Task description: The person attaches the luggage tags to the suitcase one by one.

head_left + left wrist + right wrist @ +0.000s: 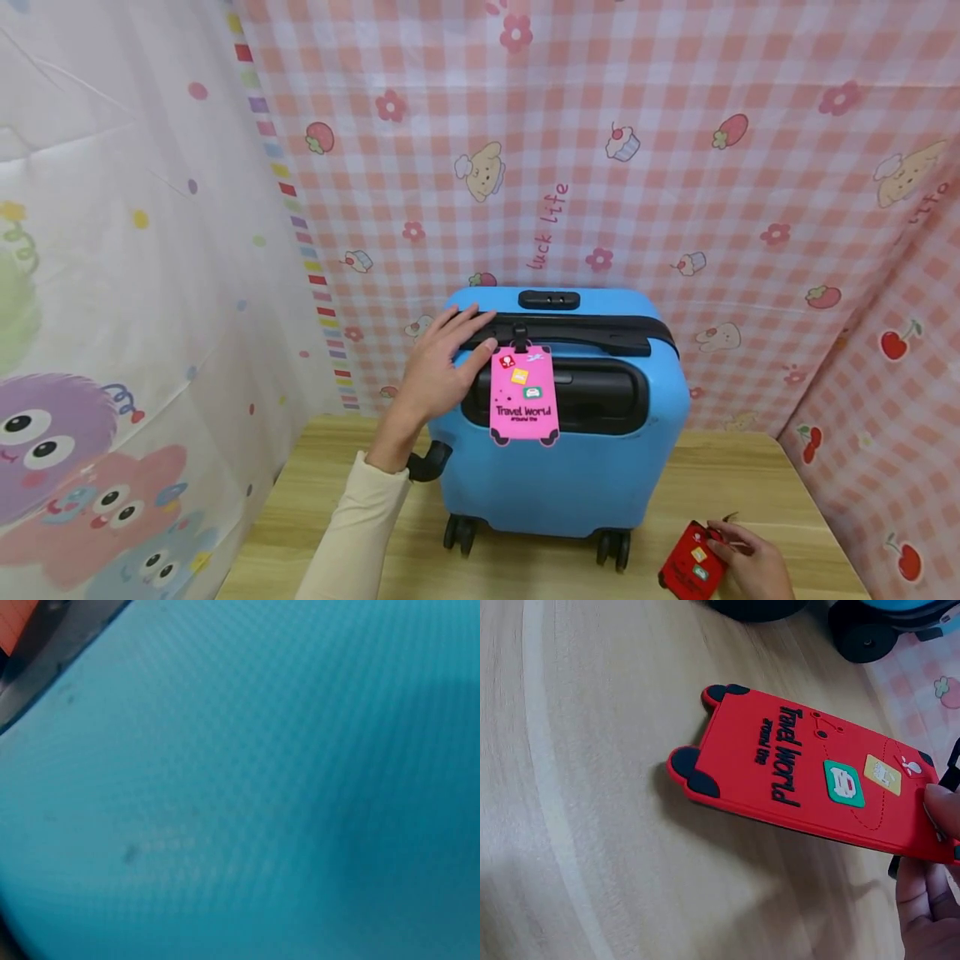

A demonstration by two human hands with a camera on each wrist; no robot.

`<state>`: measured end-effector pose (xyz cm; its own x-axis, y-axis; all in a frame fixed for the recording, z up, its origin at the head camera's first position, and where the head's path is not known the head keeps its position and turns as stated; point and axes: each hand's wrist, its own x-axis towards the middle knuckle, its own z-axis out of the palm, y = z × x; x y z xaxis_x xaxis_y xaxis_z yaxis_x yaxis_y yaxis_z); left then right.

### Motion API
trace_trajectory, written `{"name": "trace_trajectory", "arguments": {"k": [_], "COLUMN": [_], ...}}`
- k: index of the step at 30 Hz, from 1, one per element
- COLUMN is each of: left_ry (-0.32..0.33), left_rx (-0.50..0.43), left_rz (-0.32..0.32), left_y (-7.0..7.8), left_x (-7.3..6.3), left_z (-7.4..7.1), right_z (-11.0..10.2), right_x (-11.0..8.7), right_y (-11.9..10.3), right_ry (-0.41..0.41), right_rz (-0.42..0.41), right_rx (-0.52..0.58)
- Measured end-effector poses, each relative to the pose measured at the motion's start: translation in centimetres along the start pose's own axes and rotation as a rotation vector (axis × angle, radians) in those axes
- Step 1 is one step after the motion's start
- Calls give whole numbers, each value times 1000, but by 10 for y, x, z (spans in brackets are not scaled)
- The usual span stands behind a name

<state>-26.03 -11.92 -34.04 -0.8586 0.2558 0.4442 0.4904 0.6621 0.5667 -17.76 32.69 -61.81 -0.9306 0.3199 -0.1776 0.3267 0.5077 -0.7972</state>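
A blue suitcase [600,475] stands upright on its black wheels, with a pink luggage tag [523,421] hanging from its black handle strip. My left hand [435,371] rests on the suitcase's upper left, its fingers stretched over the top beside the pink tag. Down at the lower right, my right hand [759,568] pinches a red luggage tag [686,575] by its strap end. In the right wrist view, the thumb lies on top of the red tag [742,765], fingers beneath. Blue ribbed suitcase surface [240,780] fills most of the left wrist view.
The suitcase stands on a wood-grain tabletop [300,517]. Behind it hangs a pink checked cloth [660,225], which continues on the right. A white cartoon-print cloth [172,275] hangs at the left. Black wheels [613,547] stand left of the red tag.
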Motion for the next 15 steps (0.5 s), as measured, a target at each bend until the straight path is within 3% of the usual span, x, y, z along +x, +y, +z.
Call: {"name": "trace_trajectory", "arguments": {"k": [11,15], "left_ry": [12,12], "left_rx": [2,1], "left_rz": [2,7], "left_y": [-1,-1], "left_x": [0,0], "left_z": [1,1], "right_z": [-16,-24], "right_x": [-3,-7], "right_y": [-41,-62], "right_ry": [-108,-87], "right_rz": [-55,-129], "right_rx": [99,105]}}
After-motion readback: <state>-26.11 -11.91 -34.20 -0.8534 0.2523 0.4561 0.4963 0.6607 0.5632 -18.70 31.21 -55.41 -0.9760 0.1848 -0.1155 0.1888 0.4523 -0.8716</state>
